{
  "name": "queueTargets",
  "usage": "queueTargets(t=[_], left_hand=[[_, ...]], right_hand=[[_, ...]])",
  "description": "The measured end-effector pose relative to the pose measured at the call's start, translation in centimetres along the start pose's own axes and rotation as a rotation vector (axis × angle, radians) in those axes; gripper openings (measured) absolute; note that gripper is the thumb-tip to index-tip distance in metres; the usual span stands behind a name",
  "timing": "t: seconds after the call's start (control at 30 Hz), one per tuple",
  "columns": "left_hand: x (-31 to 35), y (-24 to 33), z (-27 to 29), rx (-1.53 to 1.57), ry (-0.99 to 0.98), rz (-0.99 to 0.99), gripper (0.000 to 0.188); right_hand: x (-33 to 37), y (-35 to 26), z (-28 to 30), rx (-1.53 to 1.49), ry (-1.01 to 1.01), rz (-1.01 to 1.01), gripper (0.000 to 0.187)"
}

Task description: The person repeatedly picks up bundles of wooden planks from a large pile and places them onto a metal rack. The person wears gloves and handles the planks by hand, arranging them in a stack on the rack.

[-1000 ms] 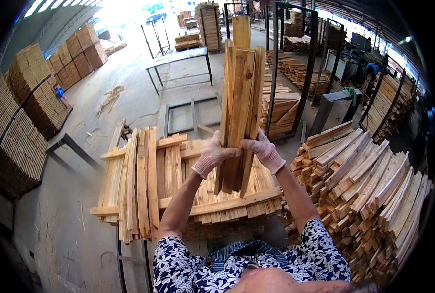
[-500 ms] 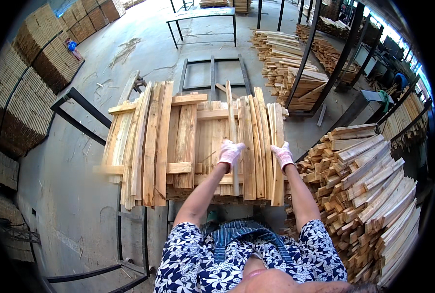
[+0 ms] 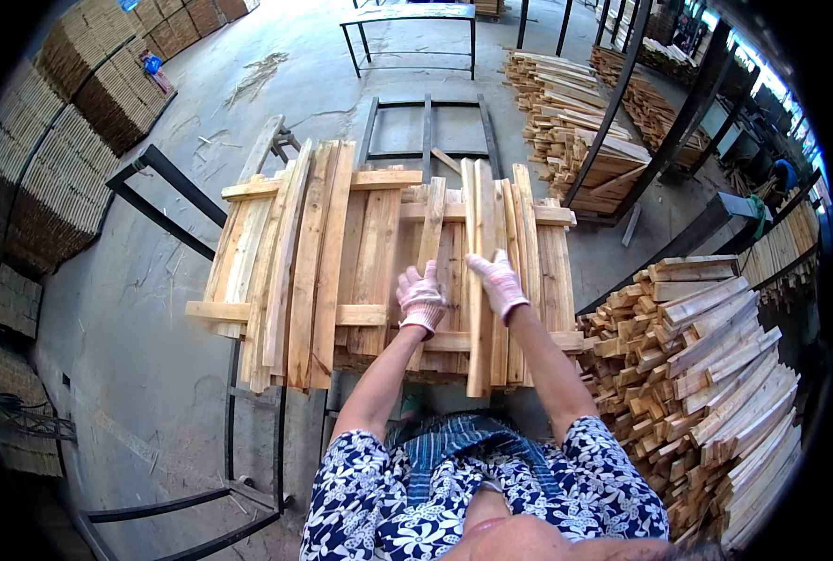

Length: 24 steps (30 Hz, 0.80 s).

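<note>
Wooden slats lie side by side, lengthwise away from me, across wooden crosspieces on a waist-high stack. My left hand [image 3: 422, 297], in a pale pink-and-white glove, is open with fingers apart, over the near part of a short slat [image 3: 431, 224]. My right hand [image 3: 499, 285], gloved alike, is closed at the edge of a long slat [image 3: 477, 351], whose near end juts toward me. More slats [image 3: 525, 224] lie right of that hand. A wide group of slats [image 3: 313, 271] rests at the left, over a crosspiece [image 3: 385, 179].
A large heap of loose slats [image 3: 716, 374] rises at my right. Black metal frames stand at the left [image 3: 168, 187] and beyond the stack [image 3: 427, 126]. Farther off are a metal table [image 3: 407, 13], timber piles [image 3: 585, 140] and bundled wood stacks [image 3: 33, 178].
My right hand has moved left, and a long slat now lies nearer the middle. My left hand has shifted slightly left and opened off the short slat. The view has shifted a little.
</note>
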<state>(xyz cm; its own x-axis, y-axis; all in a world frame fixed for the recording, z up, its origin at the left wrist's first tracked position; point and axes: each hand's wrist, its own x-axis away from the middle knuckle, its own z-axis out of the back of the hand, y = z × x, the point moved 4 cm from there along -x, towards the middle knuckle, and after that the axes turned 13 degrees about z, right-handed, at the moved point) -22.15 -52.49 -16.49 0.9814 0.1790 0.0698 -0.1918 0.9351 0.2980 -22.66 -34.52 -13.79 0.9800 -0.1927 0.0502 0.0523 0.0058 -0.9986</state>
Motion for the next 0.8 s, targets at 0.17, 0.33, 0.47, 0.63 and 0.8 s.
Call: queueTargets(t=[0.17, 0.33, 0.47, 0.63, 0.8], left_hand=[[0.5, -3.1, 3.9, 0.622, 0.055, -0.059, 0.047], [1.5, -3.4, 4.8, 0.673, 0.089, -0.125, 0.04], [0.1, -4.6, 4.5, 0.721, 0.182, -0.128, 0.036], [-1.6, -0.4, 3.7, 0.127, -0.039, -0.015, 0.068], [-3.8, 0.9, -0.5, -0.146, -0.016, -0.068, 0.072]], right_hand=[[-0.6, 1.0, -8.1, 0.26, -0.02, -0.123, 0.074], [-3.4, 6.8, -11.6, 0.61, 0.112, -0.174, 0.08], [-0.6, 1.3, -10.6, 0.432, -0.043, -0.222, 0.073], [0.8, -4.3, -2.0, 0.416, -0.047, -0.101, 0.079], [-1.0, -1.3, -0.3, 1.361, 0.201, 0.15, 0.079]])
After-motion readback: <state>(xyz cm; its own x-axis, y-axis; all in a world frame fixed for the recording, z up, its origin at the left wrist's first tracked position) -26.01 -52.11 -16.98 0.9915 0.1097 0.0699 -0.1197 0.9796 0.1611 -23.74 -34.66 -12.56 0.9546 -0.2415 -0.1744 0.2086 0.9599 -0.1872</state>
